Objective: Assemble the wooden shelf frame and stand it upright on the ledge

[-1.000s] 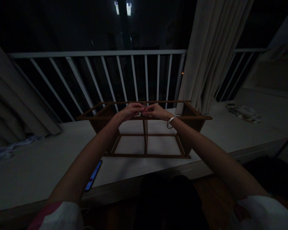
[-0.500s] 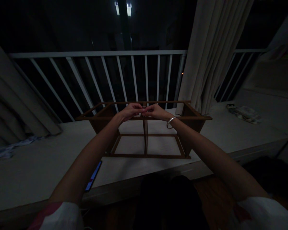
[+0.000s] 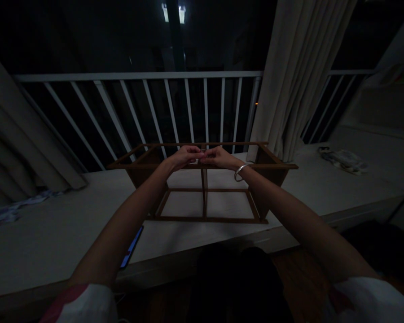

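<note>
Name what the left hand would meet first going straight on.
Probably the right hand, ahead of the left hand; whether they touch or pinch something small is too dim to tell.

Head-worn view, forward and down

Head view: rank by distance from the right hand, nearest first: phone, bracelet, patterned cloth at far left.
1. Bracelet: on the wrist, just behind the right hand.
2. Phone: to the left, near the front edge of the ledge.
3. Patterned cloth: far left on the ledge.
</note>
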{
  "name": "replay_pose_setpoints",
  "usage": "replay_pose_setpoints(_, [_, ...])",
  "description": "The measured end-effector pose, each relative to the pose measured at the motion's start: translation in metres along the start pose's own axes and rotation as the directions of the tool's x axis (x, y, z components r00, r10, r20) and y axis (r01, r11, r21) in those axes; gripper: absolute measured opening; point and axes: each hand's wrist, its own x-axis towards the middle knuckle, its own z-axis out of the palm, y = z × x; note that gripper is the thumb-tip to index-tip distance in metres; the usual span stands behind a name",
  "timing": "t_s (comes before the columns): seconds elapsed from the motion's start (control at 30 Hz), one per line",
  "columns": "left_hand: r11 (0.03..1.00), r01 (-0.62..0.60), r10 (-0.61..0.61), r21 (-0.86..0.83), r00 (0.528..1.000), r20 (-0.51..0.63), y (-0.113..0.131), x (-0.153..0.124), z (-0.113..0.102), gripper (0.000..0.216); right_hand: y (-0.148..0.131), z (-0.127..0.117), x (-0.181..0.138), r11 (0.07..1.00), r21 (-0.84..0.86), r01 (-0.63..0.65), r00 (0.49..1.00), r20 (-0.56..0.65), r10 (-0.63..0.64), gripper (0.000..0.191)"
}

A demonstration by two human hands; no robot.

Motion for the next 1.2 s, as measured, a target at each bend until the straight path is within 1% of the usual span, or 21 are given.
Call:
replay_pose_setpoints(0.1, [0.999,0.032,-0.032,-0.008,0.999,0.015,0.0,0.0,-0.001,0.028,0.001,0.0,0.0,0.999,0.033,0.003,0.999,0.034,-0.004,0.035])
replay_pose_setpoints(0.17, [0.999,0.046,-0.045,-0.021,0.998,0.05,0.0,0.0,-0.003,0.029,0.001,0.0,0.0,0.999,0.043,-0.002,0.999,0.052,0.0,0.036])
replay_pose_setpoints(0.3, [0.998,0.044,-0.04,-0.041,0.995,0.092,-0.001,0.001,-0.006,0.03,0.0,0.0,0.0,1.0,0.003,-0.024,0.998,0.054,0.023,0.04])
replay_pose_setpoints(0.47, [1.0,0.021,-0.019,-0.023,0.996,0.082,-0.003,0.002,-0.006,0.03,-0.006,0.001,-0.003,0.998,-0.005,-0.055,0.998,0.041,0.055,0.042])
replay_pose_setpoints(0.57, [1.0,0.001,0.0,-0.013,0.999,0.05,-0.003,0.002,-0.004,0.028,-0.011,0.002,-0.005,0.997,-0.018,-0.079,0.997,0.012,0.079,0.042])
replay_pose_setpoints(0.73, [0.999,-0.041,0.041,-0.018,0.999,0.022,-0.001,0.001,0.0,0.025,-0.012,0.002,-0.005,0.998,-0.027,-0.054,0.998,-0.022,0.054,0.039])
replay_pose_setpoints(0.9, [1.0,-0.028,0.028,-0.005,1.0,-0.01,0.002,0.001,0.002,0.025,-0.011,0.002,-0.004,0.999,-0.015,-0.051,0.998,-0.021,0.051,0.04])
replay_pose_setpoints(1.13, [0.999,-0.034,0.033,0.031,0.999,0.019,0.002,0.0,0.001,0.023,-0.014,0.002,-0.005,0.999,-0.014,-0.038,0.999,-0.02,0.038,0.036])
replay_pose_setpoints(1.2, [0.999,-0.034,0.033,0.04,0.999,0.026,0.002,0.0,0.001,0.022,-0.014,0.002,-0.005,0.998,-0.013,-0.06,0.998,-0.026,0.06,0.036])
